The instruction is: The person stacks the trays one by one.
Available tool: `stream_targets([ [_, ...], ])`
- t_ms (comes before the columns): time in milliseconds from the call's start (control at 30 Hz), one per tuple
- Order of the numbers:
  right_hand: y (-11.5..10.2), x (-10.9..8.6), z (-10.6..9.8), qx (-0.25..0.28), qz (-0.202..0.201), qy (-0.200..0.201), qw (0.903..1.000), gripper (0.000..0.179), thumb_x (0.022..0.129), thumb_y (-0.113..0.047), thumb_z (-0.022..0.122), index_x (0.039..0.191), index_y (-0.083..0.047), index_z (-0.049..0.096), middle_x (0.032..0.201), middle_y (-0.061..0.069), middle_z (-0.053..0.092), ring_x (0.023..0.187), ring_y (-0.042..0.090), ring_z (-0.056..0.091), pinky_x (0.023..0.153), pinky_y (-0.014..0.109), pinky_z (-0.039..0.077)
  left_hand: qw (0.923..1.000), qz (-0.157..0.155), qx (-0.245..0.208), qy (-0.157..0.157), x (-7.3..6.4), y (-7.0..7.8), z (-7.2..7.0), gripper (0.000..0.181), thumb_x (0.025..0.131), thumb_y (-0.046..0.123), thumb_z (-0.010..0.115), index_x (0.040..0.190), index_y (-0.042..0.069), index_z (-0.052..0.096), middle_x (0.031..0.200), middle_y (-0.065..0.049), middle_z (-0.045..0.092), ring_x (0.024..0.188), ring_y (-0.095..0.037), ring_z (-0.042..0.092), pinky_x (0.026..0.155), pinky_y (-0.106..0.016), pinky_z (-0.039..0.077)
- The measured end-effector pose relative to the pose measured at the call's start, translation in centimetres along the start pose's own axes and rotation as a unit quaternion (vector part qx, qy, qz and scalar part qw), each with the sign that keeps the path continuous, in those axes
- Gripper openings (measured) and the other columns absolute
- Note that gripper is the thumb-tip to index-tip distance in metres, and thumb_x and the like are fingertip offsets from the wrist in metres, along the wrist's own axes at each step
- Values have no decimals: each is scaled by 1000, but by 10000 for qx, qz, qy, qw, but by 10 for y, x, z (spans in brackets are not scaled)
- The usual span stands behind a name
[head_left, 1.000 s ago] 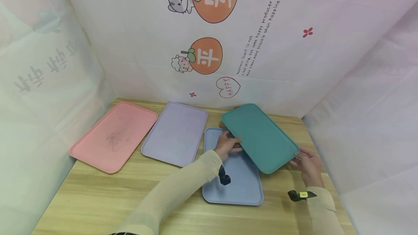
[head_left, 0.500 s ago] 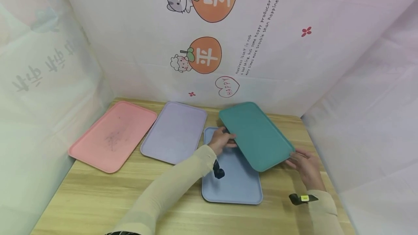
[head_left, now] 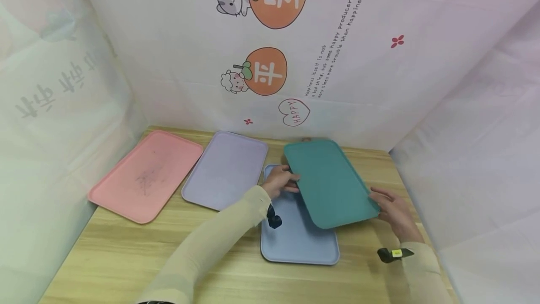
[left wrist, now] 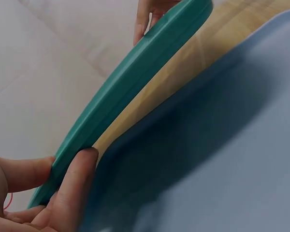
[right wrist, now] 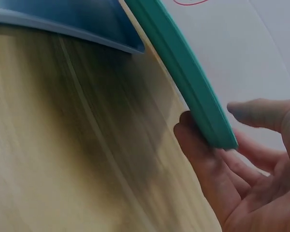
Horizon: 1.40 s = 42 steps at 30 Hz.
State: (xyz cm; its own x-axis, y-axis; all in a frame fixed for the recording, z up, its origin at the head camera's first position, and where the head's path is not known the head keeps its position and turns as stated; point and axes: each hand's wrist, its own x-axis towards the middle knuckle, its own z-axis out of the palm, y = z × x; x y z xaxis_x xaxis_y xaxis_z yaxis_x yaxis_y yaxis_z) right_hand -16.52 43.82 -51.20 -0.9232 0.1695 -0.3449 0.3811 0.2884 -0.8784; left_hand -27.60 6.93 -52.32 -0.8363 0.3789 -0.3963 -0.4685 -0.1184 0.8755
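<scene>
Head view: teal tray (head_left: 331, 186), edge in narrow left grip (head_left: 280, 182), corner against wide right grip (head_left: 395, 211).

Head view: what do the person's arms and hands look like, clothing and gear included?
The left hand and right hand are ungloved. Left sleeve and right sleeve are plain cream. The left wrist camera and right wrist camera are black, the latter with a yellow label.

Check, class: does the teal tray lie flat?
No: the left hand holds the teal tray tilted above the blue tray.
</scene>
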Motion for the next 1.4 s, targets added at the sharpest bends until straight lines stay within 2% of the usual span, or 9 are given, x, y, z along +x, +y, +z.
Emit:
stream_targets([
  [200,-8,5,-3,-604,-265,-391,9971,80,108,-52,65,169,-7,38,132,-8,71,105,4,74,90,31,65,9992,-249,280,-168,0,5,-15,80,101,4,73,169,-3,31,127,-24,73,89,-21,77,85,-34,69],
  [333,-12,5,-1,-730,-385,-658,9944,76,109,-49,65,168,-9,40,137,-1,73,107,8,76,91,33,66,9984,-295,412,-256,1,7,-23,79,101,4,74,168,-2,33,126,-23,75,91,-23,79,85,-35,69],
  [567,-23,6,9,-758,-483,-1010,9908,74,110,-42,66,169,-9,38,157,20,58,113,7,72,95,36,66,9961,-327,714,-407,-3,9,-31,63,100,4,74,159,-2,51,116,-18,78,88,-22,79,84,-36,70],
  [667,-26,7,13,-782,-456,-1033,9905,74,109,-43,66,169,-10,38,162,24,52,113,7,71,93,34,66,9952,-358,804,-439,-5,9,-33,58,100,4,74,155,-2,55,112,-17,79,86,-20,79,83,-36,70],
  [833,-29,9,18,-836,-438,-1060,9899,75,109,-44,66,170,-11,37,163,24,51,117,9,70,94,34,65,9941,-388,859,-531,-5,7,-38,70,100,4,74,163,-4,43,118,-18,76,84,-20,76,82,-36,70],
  [1000,-29,12,23,-815,-426,-1133,9893,76,108,-40,70,170,-10,37,151,21,61,116,12,70,93,35,65,9928,-401,940,-626,-5,6,-44,80,100,5,73,168,-3,33,123,-19,74,85,-21,75,84,-37,70],
  [1133,-27,15,28,-753,-471,-1209,9887,76,108,-35,71,169,-7,37,141,16,66,112,13,70,89,36,66,9918,-392,1019,-661,-7,7,-49,77,101,6,73,168,-2,36,122,-20,76,85,-21,76,84,-38,70],
  [1400,-23,15,38,-733,-547,-1229,9882,70,109,-31,69,168,-9,39,138,17,70,107,17,74,84,38,67,9927,-396,1001,-550,-15,7,-56,81,100,6,76,169,0,33,123,-22,76,84,-20,77,85,-39,70],
])
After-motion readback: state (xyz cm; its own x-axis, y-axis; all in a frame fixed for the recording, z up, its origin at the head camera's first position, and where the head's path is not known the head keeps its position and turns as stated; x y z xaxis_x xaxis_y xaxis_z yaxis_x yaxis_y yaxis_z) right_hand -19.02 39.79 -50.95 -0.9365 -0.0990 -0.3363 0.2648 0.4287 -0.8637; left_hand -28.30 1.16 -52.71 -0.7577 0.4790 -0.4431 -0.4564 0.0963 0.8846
